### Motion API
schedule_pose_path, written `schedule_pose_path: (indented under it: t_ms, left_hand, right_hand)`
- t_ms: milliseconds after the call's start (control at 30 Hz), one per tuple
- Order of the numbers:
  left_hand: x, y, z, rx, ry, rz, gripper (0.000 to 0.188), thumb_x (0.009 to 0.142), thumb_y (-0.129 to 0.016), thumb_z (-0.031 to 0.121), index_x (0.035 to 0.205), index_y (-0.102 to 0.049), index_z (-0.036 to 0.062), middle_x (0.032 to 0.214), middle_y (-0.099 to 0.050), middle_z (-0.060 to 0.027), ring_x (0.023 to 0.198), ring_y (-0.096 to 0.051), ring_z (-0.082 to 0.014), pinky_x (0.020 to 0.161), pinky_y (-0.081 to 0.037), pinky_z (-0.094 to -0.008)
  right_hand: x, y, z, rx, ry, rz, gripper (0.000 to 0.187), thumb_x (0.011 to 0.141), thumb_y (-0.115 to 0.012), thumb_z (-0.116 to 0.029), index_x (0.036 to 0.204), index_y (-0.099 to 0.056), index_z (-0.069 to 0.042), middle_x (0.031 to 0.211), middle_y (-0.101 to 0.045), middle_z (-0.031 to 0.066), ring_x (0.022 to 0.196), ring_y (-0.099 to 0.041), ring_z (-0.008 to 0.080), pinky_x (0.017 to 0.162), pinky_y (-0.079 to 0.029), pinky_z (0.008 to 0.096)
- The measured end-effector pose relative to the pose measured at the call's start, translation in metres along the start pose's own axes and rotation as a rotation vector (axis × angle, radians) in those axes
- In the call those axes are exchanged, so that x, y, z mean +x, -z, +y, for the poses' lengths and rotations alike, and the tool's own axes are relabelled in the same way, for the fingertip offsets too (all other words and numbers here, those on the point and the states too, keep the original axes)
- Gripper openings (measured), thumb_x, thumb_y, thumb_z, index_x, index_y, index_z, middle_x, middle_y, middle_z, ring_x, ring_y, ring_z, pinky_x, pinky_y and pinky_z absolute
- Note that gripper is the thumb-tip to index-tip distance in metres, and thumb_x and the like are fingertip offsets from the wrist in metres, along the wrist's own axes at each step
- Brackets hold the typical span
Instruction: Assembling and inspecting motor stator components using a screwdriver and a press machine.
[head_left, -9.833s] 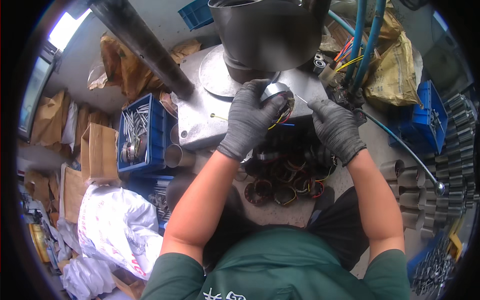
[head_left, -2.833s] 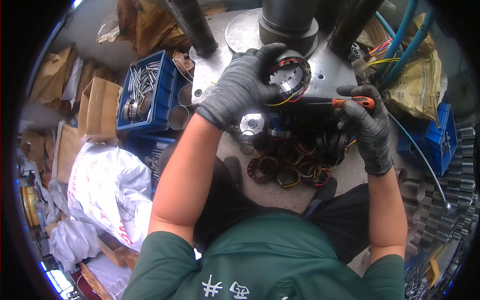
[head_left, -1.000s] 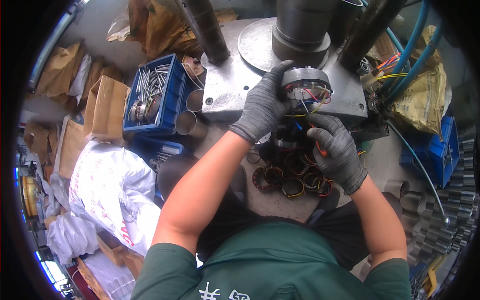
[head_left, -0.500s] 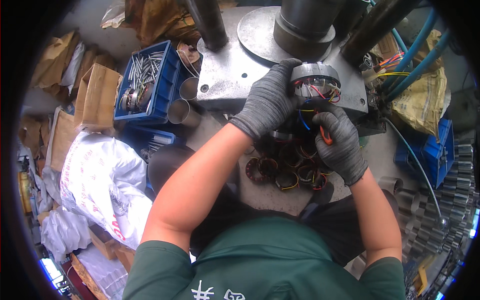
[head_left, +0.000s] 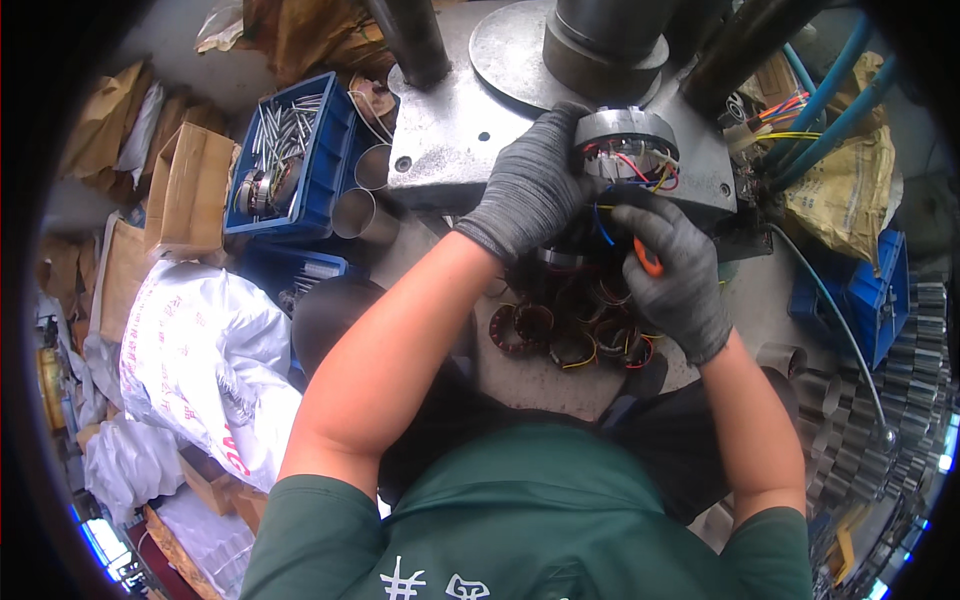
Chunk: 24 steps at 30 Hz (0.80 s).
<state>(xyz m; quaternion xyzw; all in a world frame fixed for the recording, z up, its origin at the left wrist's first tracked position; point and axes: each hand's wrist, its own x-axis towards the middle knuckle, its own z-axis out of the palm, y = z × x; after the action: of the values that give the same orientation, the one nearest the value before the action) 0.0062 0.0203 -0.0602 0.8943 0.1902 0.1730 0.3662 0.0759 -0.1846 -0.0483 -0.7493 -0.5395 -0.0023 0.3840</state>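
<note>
Both my hands wear dark grey knit gloves. My left hand [head_left: 530,185] grips a round grey motor stator [head_left: 625,140] with red, yellow and blue wires, held over the steel press plate [head_left: 450,130]. My right hand [head_left: 680,275] is closed around an orange-handled tool [head_left: 648,258], just below the stator and touching its wires. Under my hands lies a pile of wound stator cores [head_left: 570,325] with coloured leads.
A big steel press column [head_left: 610,40] stands behind the stator. A blue crate of metal rods [head_left: 285,150] sits left, with metal tubes [head_left: 355,200], cardboard boxes [head_left: 185,185] and a white sack [head_left: 200,360]. Blue hoses [head_left: 840,70], a blue bin [head_left: 880,300] and stacked gears [head_left: 910,380] are right.
My left hand has brought the stator from the left toward the press centre and turned it. My right hand took up the orange-handled tool and has moved in under the stator.
</note>
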Motion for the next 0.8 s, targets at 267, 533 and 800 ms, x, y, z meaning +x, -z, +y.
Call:
schedule_pose_path:
  t_ms: [267, 533, 800]
  left_hand:
    - [0.003, 0.001, 0.002, 0.021, 0.002, -0.008, 0.079, 0.073, -0.089, 0.027, 0.138, -0.05, 0.0031, 0.11, -0.075, -0.0213, 0.105, -0.075, -0.0342, 0.095, -0.059, -0.0435]
    - [0.004, -0.001, 0.002, 0.003, 0.031, -0.018, 0.083, 0.072, -0.093, 0.033, 0.137, -0.05, 0.0029, 0.111, -0.075, -0.0206, 0.105, -0.075, -0.0317, 0.093, -0.06, -0.0424]
    - [0.003, 0.002, 0.004, -0.01, 0.044, -0.019, 0.08, 0.072, -0.093, 0.031, 0.134, -0.051, 0.0034, 0.109, -0.075, -0.0207, 0.104, -0.075, -0.0334, 0.093, -0.06, -0.0431]
  right_hand:
    - [-0.002, 0.003, 0.004, 0.028, -0.022, -0.06, 0.041, 0.074, -0.072, 0.001, 0.114, -0.073, -0.004, 0.124, -0.069, 0.0217, 0.11, -0.07, 0.0399, 0.095, -0.059, 0.0438]
    - [-0.005, 0.001, -0.004, -0.019, 0.043, -0.015, 0.038, 0.074, -0.07, 0.002, 0.112, -0.073, -0.003, 0.125, -0.068, 0.0222, 0.114, -0.068, 0.0406, 0.098, -0.057, 0.0454]
    - [-0.006, -0.001, -0.004, -0.082, 0.073, -0.011, 0.039, 0.076, -0.069, 0.001, 0.114, -0.072, -0.003, 0.124, -0.067, 0.0217, 0.109, -0.068, 0.0406, 0.096, -0.057, 0.0457]
